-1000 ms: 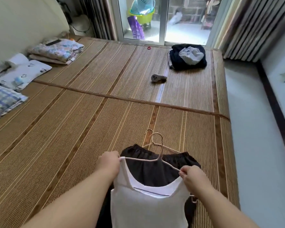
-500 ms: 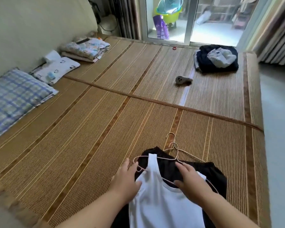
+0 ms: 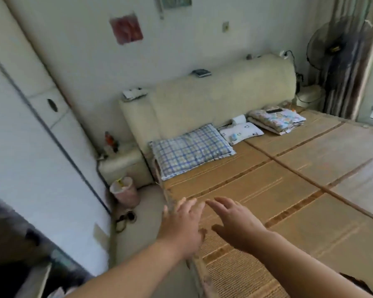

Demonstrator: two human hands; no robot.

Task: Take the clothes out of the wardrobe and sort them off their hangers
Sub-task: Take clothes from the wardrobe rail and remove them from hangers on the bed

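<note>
At the bottom right corner, a dark scrap of clothing (image 3: 353, 281) lies on the woven mat (image 3: 289, 222). It is mostly cut off by the frame edge and the right forearm. Both hands reach out over the mat's near corner, side by side. The left hand (image 3: 184, 224) and the right hand (image 3: 237, 224) each have their fingers spread and straight, and neither holds anything. Nothing lies between them and the bare mat below.

To the left stands the wardrobe (image 3: 41, 164), with a white sliding door and a dark gap at its near end that is too blurred to read. Further up the mat, a blue checked pillow (image 3: 190, 149), a small white pillow (image 3: 241, 131) and a folded patterned quilt (image 3: 276, 120) sit in a row against the cream headboard (image 3: 213, 100). A fan (image 3: 332, 48) stands in the far corner beside striped curtains (image 3: 345, 87).

On the floor between wardrobe and bed is a pink waste bin (image 3: 125, 191), lined, with something yellow in it. Behind it is a cream bedside cabinet (image 3: 121, 166) with small bottles on top.
</note>
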